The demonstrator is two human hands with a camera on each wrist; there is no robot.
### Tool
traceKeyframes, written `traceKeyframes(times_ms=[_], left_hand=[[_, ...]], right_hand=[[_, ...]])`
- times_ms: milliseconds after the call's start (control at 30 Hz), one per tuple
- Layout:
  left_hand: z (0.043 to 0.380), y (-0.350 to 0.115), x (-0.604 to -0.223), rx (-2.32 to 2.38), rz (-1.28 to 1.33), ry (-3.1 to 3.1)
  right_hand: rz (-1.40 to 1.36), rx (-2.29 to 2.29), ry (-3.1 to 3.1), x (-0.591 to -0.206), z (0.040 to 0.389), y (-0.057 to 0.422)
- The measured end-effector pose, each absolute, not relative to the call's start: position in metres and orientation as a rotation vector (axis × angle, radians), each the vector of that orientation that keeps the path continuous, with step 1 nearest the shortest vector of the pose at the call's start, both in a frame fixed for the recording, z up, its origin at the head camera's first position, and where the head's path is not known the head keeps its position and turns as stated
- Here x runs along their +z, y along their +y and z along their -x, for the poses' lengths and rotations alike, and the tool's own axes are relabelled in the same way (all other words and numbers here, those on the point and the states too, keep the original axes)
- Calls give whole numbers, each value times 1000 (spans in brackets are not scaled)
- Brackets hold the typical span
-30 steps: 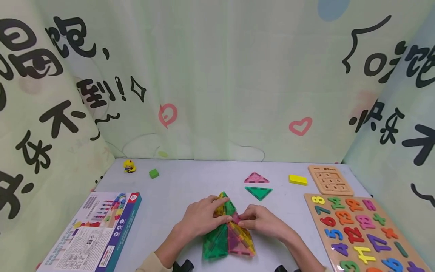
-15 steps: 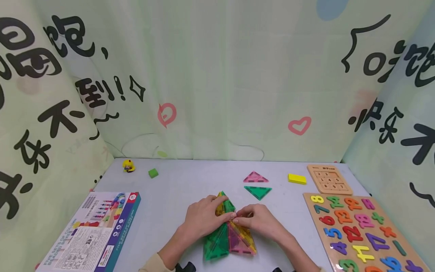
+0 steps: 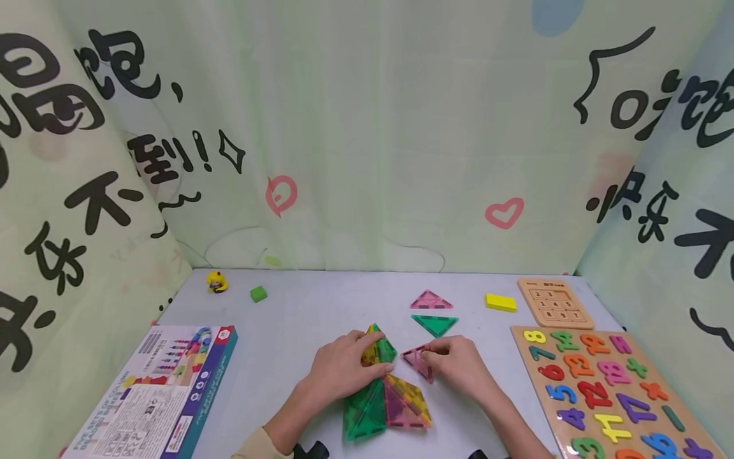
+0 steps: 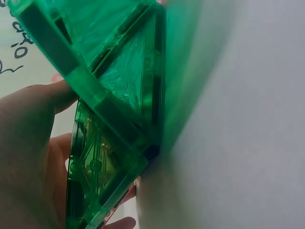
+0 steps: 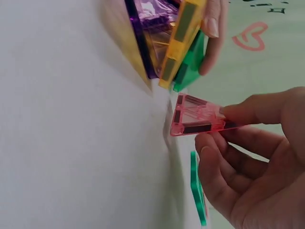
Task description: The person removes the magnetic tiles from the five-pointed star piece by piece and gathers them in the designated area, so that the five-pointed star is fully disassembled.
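Note:
My left hand (image 3: 344, 364) holds the upper part of a structure of translucent magnetic tiles (image 3: 364, 411), thumb and fingers on either side of it. Green tiles (image 4: 126, 76) fill much of the left wrist view; yellow and pink ones show at the structure's right side in the head view. To the right, my right hand (image 3: 463, 364) pinches a pink triangular magnetic tile (image 5: 198, 113) between thumb and fingers, apart from the structure. Behind that hand, a green triangular tile (image 3: 436, 325) and another pink tile (image 3: 431, 300) lie flat on the table.
A printed box (image 3: 166, 389) lies at the left. At the right are a number board (image 3: 579, 376), a smaller wooden board (image 3: 556, 305) and a yellow block (image 3: 501, 303). A green block (image 3: 259, 294) and a yellow duck figure (image 3: 217, 282) sit at the back left.
My right hand has moved right, away from the structure, with the pink triangular tile pinched in it. My left hand stays on the structure, which has hardly moved.

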State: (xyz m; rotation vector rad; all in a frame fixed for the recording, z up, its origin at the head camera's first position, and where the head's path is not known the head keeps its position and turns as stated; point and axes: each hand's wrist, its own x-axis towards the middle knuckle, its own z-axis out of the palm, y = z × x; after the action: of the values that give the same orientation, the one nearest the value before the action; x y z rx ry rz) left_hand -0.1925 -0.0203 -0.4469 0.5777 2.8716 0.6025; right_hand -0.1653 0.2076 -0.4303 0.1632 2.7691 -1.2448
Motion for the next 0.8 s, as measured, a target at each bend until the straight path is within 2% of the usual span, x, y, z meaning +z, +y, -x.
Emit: traceKeyframes(times_ms=[500, 800], left_hand=[[192, -26, -443, 638, -603, 2822], [192, -31, -441, 700, -660, 2752]], right_hand=[[-302, -1367, 2725, -447, 169, 251], [-169, -1141, 2879, -453, 175, 245]])
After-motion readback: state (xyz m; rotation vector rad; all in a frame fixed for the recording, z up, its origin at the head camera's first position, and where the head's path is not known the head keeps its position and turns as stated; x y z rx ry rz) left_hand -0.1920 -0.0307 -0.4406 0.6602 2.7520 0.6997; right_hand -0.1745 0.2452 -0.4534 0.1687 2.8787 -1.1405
